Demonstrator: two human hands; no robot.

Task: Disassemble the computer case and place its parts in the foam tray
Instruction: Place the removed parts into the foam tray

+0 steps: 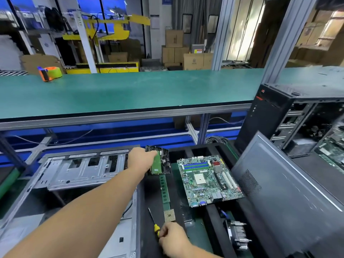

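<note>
The left hand [141, 158] reaches far out and its grip closes round the top of one hard drive [161, 162], held on edge over the far end of the black foam tray [214, 216]; the fingers themselves are hidden behind the drive. The right hand [172, 239] sits at the near edge, curled round the yellow-and-black handle of one screwdriver [153, 221], whose handle end is covered by the fist. In the tray I count one motherboard [208, 180] lying flat, one long green memory stick [164, 189] with one small square chip [169, 214] at its near end, and one finned heatsink [237, 234], blurred and hard to read. The stripped computer case [78, 169] lies on its side to the left, its near part cut off by the arm. One grey side panel [283, 185] leans at the right, hiding the tray's edge. A second tower [290, 116] stands open behind it, half out of frame. One tape dispenser [49, 73] rests on the green bench [130, 90].
</note>
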